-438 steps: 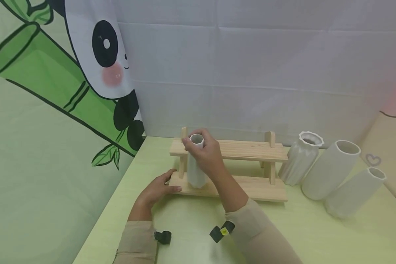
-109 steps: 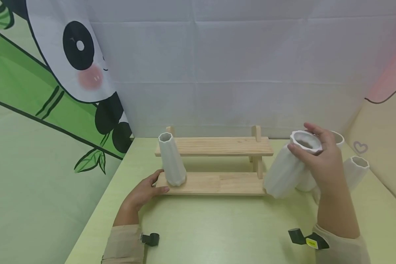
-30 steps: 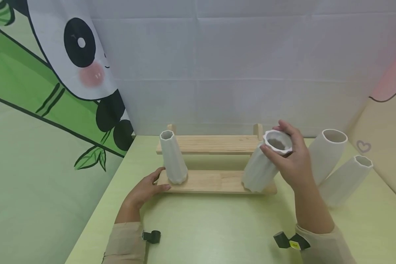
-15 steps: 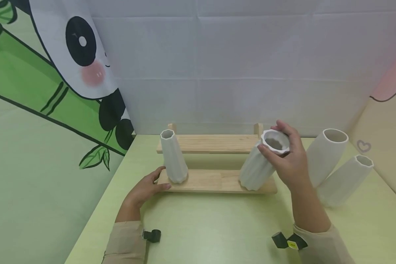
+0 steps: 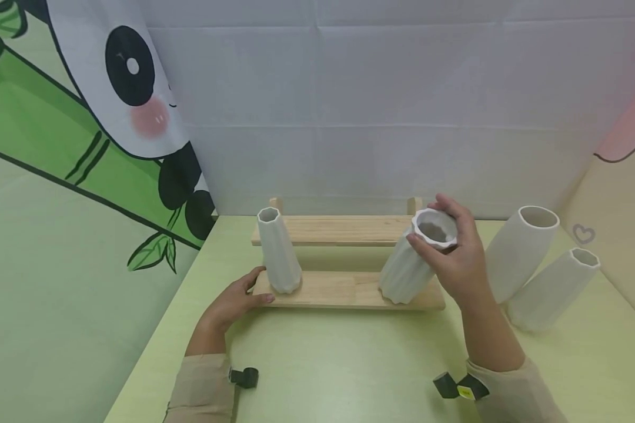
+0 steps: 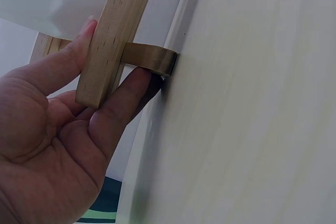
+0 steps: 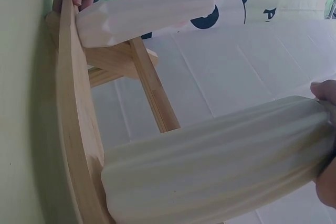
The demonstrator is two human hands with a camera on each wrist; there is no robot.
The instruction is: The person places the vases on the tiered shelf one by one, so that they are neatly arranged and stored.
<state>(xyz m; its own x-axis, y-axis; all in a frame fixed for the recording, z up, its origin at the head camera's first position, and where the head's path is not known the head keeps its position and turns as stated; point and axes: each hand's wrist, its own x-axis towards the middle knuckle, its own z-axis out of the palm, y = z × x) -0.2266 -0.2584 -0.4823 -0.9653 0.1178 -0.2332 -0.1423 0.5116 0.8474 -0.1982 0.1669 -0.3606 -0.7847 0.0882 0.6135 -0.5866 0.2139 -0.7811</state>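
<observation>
My right hand point(image 5: 455, 252) grips a white fluted vase point(image 5: 408, 267) by its neck, just under the scalloped rim. The vase's base is over the right part of the lower board of a two-tier wooden shelf point(image 5: 344, 291); in the right wrist view the base of this vase point(image 7: 210, 166) is right at the board. At the shelf's left end my left hand point(image 5: 238, 302) pinches the lower board, thumb on top and fingers beneath, as the left wrist view shows with the board point(image 6: 107, 45). A slim white faceted vase point(image 5: 279, 252) stands on the board beside that hand.
Two more white vases stand on the table to the right: a smooth wide one point(image 5: 524, 252) and a shorter faceted one point(image 5: 555, 291). The shelf's upper board point(image 5: 344, 230) runs behind the lower one. A pale cloth wall point(image 5: 349, 117) rises at the table's back edge.
My right hand has carried the fluted vase from the right side of the table leftward onto the lower board, lately sliding slightly left. The left hand keeps its hold on the shelf.
</observation>
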